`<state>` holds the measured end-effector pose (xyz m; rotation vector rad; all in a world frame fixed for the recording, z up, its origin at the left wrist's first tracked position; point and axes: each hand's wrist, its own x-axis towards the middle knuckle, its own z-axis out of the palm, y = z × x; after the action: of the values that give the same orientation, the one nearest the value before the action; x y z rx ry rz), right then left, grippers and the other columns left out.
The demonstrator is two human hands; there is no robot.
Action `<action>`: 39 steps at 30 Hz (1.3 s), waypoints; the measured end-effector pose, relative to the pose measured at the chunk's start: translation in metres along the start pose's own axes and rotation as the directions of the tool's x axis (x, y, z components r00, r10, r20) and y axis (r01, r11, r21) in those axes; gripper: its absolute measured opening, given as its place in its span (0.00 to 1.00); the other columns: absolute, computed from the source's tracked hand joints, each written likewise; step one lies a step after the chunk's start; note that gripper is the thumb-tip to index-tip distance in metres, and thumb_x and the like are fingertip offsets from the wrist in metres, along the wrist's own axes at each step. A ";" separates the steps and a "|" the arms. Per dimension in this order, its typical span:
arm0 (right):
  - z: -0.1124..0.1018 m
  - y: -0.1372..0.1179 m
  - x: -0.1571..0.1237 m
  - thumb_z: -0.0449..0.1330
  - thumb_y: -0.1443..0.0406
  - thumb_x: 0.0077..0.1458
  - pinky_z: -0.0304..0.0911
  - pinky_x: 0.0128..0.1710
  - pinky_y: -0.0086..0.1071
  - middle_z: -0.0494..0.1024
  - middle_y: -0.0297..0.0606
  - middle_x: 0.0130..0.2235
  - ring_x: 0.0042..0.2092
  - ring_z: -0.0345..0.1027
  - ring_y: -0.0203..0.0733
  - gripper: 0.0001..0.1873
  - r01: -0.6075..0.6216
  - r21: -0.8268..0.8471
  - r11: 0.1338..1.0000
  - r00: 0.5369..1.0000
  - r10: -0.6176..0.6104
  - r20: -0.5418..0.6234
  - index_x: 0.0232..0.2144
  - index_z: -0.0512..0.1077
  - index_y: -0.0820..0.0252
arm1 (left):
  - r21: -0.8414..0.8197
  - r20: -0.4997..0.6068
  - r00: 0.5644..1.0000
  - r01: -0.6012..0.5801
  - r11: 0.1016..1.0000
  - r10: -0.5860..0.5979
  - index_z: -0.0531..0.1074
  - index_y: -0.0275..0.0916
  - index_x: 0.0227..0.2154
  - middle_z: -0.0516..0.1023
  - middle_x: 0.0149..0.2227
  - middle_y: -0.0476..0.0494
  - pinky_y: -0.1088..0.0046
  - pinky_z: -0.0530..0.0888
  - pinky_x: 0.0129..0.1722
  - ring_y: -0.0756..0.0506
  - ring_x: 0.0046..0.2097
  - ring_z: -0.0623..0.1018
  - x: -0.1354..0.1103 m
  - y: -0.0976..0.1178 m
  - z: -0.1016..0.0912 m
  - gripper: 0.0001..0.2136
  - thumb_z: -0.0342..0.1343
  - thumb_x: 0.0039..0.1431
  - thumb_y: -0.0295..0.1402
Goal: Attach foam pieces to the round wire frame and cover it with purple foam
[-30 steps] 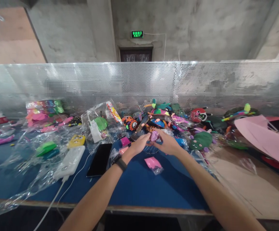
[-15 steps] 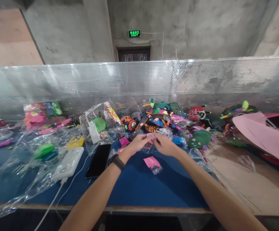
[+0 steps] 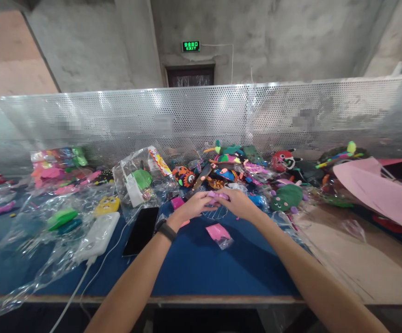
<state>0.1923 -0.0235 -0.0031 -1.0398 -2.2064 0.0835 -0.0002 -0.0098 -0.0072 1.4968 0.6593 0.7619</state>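
Note:
My left hand [image 3: 193,206] and my right hand [image 3: 236,202] meet over the blue table top [image 3: 201,263], fingers pinched together on a small purple clay piece [image 3: 217,195] stretched between them. A black band sits on my left wrist. Just below the hands lies a pink clay lump in a clear bag [image 3: 218,232]. A magenta block [image 3: 178,202] lies left of my left hand. Behind the hands is a heap of colourful clay figures [image 3: 235,169].
A black phone [image 3: 141,231] and a white power bank [image 3: 99,235] with a cable lie to the left among clear plastic bags [image 3: 142,182]. Pink sheets [image 3: 377,189] and brown cardboard [image 3: 356,259] are at the right. A perforated metal screen [image 3: 201,120] backs the table.
Both hands have drawn slightly nearer and pulled the purple piece out into a strip between their fingertips. The view has shifted a little.

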 end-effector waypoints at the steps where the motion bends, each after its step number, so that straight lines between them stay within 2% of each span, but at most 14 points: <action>1: -0.003 0.004 0.000 0.49 0.58 0.61 0.59 0.36 0.29 0.78 0.37 0.34 0.35 0.70 0.39 0.15 -0.018 0.018 1.000 0.999 0.019 -0.036 0.39 0.73 0.58 | -0.080 0.040 0.999 -0.004 0.997 0.007 0.71 0.35 0.46 0.74 0.48 0.35 0.67 0.71 0.47 0.43 0.47 0.75 0.000 0.002 0.000 0.14 0.53 0.59 0.34; 3: -0.009 0.010 0.000 0.48 0.57 0.62 0.58 0.33 0.29 0.77 0.37 0.30 0.32 0.69 0.38 0.17 -0.069 0.041 0.997 0.991 0.073 -0.109 0.35 0.72 0.61 | -0.211 0.074 0.997 -0.013 0.977 0.029 0.69 0.34 0.48 0.72 0.51 0.32 0.65 0.69 0.50 0.43 0.50 0.74 0.002 0.005 -0.002 0.16 0.51 0.60 0.36; 6: -0.013 0.013 0.000 0.45 0.58 0.63 0.58 0.32 0.29 0.74 0.36 0.26 0.29 0.67 0.37 0.18 -0.113 0.097 0.989 0.986 0.123 -0.115 0.34 0.71 0.62 | -0.243 -0.052 0.998 -0.046 0.969 0.034 0.68 0.35 0.49 0.72 0.50 0.32 0.64 0.69 0.51 0.44 0.48 0.75 0.006 0.002 -0.004 0.18 0.48 0.62 0.41; 8: -0.009 0.009 0.000 0.44 0.59 0.63 0.58 0.33 0.30 0.75 0.37 0.28 0.31 0.67 0.38 0.17 -0.108 0.126 0.986 0.989 0.119 -0.083 0.36 0.70 0.61 | -0.200 -0.120 0.992 -0.057 0.978 0.033 0.69 0.36 0.49 0.74 0.47 0.34 0.64 0.69 0.51 0.46 0.45 0.76 0.007 -0.002 -0.004 0.18 0.50 0.61 0.42; 11: 0.001 -0.003 -0.003 0.46 0.61 0.62 0.60 0.36 0.32 0.75 0.40 0.36 0.36 0.68 0.40 0.13 -0.050 0.184 0.982 0.998 0.056 -0.024 0.41 0.67 0.60 | -0.193 -0.053 0.999 -0.018 0.981 0.008 0.70 0.37 0.46 0.75 0.44 0.36 0.65 0.71 0.48 0.48 0.41 0.76 0.004 -0.008 -0.002 0.18 0.54 0.58 0.43; 12: 0.005 -0.007 -0.005 0.49 0.61 0.61 0.61 0.36 0.33 0.75 0.41 0.39 0.37 0.68 0.40 0.13 -0.021 0.210 0.977 1.000 0.022 -0.001 0.45 0.65 0.60 | -0.169 -0.049 0.999 -0.019 0.985 0.011 0.70 0.36 0.45 0.75 0.44 0.36 0.65 0.71 0.47 0.47 0.41 0.76 0.003 -0.008 0.000 0.18 0.54 0.57 0.44; 16: 0.015 -0.018 -0.012 0.57 0.60 0.54 0.62 0.39 0.34 0.72 0.46 0.46 0.42 0.69 0.43 0.31 -0.012 0.257 0.966 0.994 -0.017 0.109 0.57 0.51 0.61 | 0.117 -0.080 0.990 -0.105 0.988 0.115 0.74 0.32 0.40 0.76 0.40 0.36 0.68 0.72 0.42 0.44 0.41 0.75 0.000 -0.009 0.009 0.21 0.56 0.54 0.46; 18: 0.016 -0.017 -0.012 0.58 0.58 0.54 0.61 0.38 0.34 0.74 0.45 0.45 0.43 0.70 0.46 0.35 -0.092 0.159 0.983 0.988 0.071 0.135 0.59 0.47 0.60 | 0.226 -0.130 0.979 -0.128 0.966 0.160 0.74 0.30 0.36 0.77 0.36 0.38 0.69 0.73 0.38 0.45 0.38 0.75 0.001 -0.008 0.013 0.21 0.56 0.52 0.48; 21: 0.013 -0.011 -0.008 0.52 0.58 0.59 0.57 0.32 0.31 0.76 0.41 0.38 0.38 0.72 0.46 0.19 -0.163 -0.124 0.979 0.978 0.177 0.114 0.50 0.59 0.58 | 0.255 -0.153 0.977 -0.104 0.961 0.147 0.73 0.32 0.34 0.76 0.33 0.41 0.69 0.74 0.34 0.45 0.35 0.75 0.003 -0.006 0.017 0.23 0.53 0.53 0.51; 24: 0.004 -0.004 -0.002 0.49 0.52 0.60 0.54 0.28 0.29 0.76 0.40 0.32 0.33 0.71 0.45 0.18 -0.132 -0.319 0.939 0.980 0.173 0.102 0.42 0.65 0.58 | 0.286 -0.104 0.980 -0.132 0.949 0.168 0.73 0.33 0.33 0.76 0.32 0.41 0.68 0.75 0.33 0.46 0.32 0.75 0.001 -0.001 0.018 0.24 0.48 0.56 0.52; 26: -0.004 -0.001 -0.001 0.47 0.50 0.60 0.54 0.29 0.29 0.76 0.40 0.32 0.34 0.71 0.44 0.19 -0.083 -0.343 0.936 0.990 0.117 0.080 0.38 0.66 0.58 | 0.279 -0.069 0.981 -0.154 0.948 0.180 0.74 0.33 0.36 0.77 0.33 0.40 0.68 0.75 0.33 0.46 0.31 0.75 0.001 0.003 0.020 0.24 0.45 0.58 0.51; 30: -0.012 0.008 0.002 0.41 0.54 0.64 0.57 0.37 0.30 0.77 0.40 0.36 0.39 0.70 0.43 0.21 -0.114 -0.255 0.960 0.993 0.113 -0.017 0.36 0.70 0.57 | 0.224 -0.071 0.986 -0.131 0.966 0.150 0.71 0.34 0.44 0.77 0.38 0.37 0.68 0.75 0.32 0.47 0.30 0.76 0.004 0.004 0.022 0.25 0.43 0.59 0.51; 34: -0.015 0.020 0.003 0.42 0.58 0.64 0.59 0.41 0.33 0.76 0.41 0.41 0.42 0.69 0.44 0.19 -0.200 -0.079 0.977 0.979 0.195 -0.065 0.41 0.71 0.58 | 0.320 -0.168 0.963 -0.147 0.936 0.209 0.70 0.36 0.42 0.76 0.41 0.38 0.70 0.74 0.29 0.48 0.29 0.76 0.006 -0.002 0.020 0.22 0.46 0.58 0.50; 39: -0.009 0.008 -0.002 0.54 0.60 0.55 0.61 0.40 0.33 0.73 0.40 0.41 0.40 0.66 0.42 0.17 -0.067 0.119 0.991 0.998 0.068 -0.005 0.46 0.64 0.61 | 0.355 -0.168 0.944 -0.212 0.911 0.285 0.71 0.37 0.36 0.74 0.34 0.44 0.73 0.72 0.30 0.48 0.32 0.75 0.001 -0.001 0.015 0.18 0.51 0.56 0.48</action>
<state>0.2040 -0.0219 0.0005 -1.0461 -2.1305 0.2371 0.0127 -0.0182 -0.0079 1.8490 0.7981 1.0622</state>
